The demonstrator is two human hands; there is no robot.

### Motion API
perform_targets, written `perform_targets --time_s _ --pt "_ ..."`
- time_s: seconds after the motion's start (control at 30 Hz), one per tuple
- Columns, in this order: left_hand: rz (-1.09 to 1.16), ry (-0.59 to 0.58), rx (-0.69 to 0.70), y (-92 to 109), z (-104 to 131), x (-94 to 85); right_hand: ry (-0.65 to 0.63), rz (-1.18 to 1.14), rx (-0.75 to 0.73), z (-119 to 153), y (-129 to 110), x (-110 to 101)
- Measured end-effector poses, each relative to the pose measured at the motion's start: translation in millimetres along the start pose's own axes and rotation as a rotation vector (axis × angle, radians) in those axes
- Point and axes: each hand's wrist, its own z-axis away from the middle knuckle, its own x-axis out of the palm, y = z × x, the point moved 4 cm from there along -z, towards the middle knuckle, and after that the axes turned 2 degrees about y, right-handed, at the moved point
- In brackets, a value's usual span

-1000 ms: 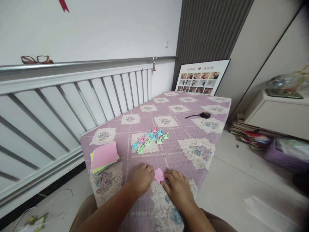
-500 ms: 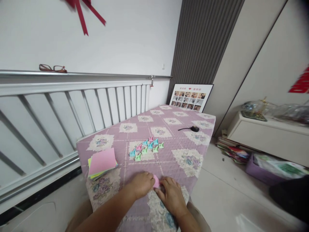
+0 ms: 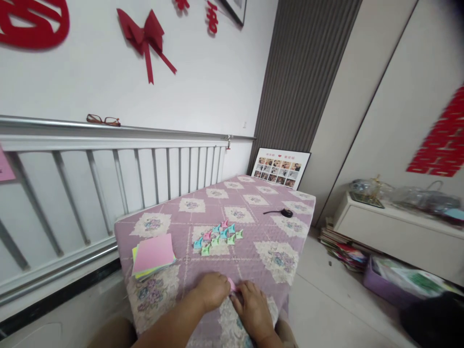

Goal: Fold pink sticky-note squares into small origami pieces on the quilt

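A small folded piece of pink paper (image 3: 232, 284) lies between my two hands, close to the near side of the cloth-covered table. My left hand (image 3: 214, 291) is closed on its left side, the fingers curled. From the right, my right hand (image 3: 252, 307) pinches the paper's other edge with thumb and fingertips. Part of the paper is hidden by the fingers. Beyond my hands stand several small folded paper pieces (image 3: 215, 240) in pink, blue and green, set in slanting rows. To the left is a stack of coloured paper sheets (image 3: 154, 255), pink on top.
A flowered purple tablecloth (image 3: 203, 268) covers the table. A black round object with a thin tail (image 3: 286, 212) lies toward the far right. A white radiator (image 3: 101, 188) runs along the left, with glasses (image 3: 103, 120) on the pipe above. A purple bin (image 3: 384, 285) stands on the floor at right.
The camera view has tilted upward, so everything sits lower in the picture and more wall shows. Both hands keep hold of the pink paper, which now shows as a narrower strip.
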Motion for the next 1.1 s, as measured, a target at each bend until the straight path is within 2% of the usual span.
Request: perform_targets --time_s 0.17,0.37,0.5,0.7,0.8,0.97,1.03,1.1 --pt "0.027 0.022 -0.06 1.4 -2.8 -1.9 -0.005 0.047 0.04 -3.9 -1.4 1.1" --pt "0.102 0.065 -0.112 -0.9 10.1 -1.0 -0.028 0.094 0.065 -11.1 -1.7 7.2" --pt "0.147 0.075 -0.193 -3.0 6.9 4.8 -0.02 0.087 0.044 -12.2 -0.5 10.6" --pt "0.189 0.061 -0.319 -5.0 -3.9 15.0 0.064 0.065 -0.049 -9.3 -3.1 7.1" --pt "0.209 0.065 -0.357 -2.4 8.4 14.2 0.08 0.05 -0.124 -4.9 -7.4 11.5" --pt "0.23 0.089 -0.411 3.1 46.0 5.2 0.156 -0.044 -0.262 10.1 -22.1 30.0" --pt "0.251 0.091 -0.425 4.7 63.2 -0.5 0.168 -0.155 -0.293 19.2 -33.1 36.7" --pt "0.36 0.088 -0.458 5.5 81.9 -6.8 0.149 -0.325 -0.258 29.5 -46.9 40.3"
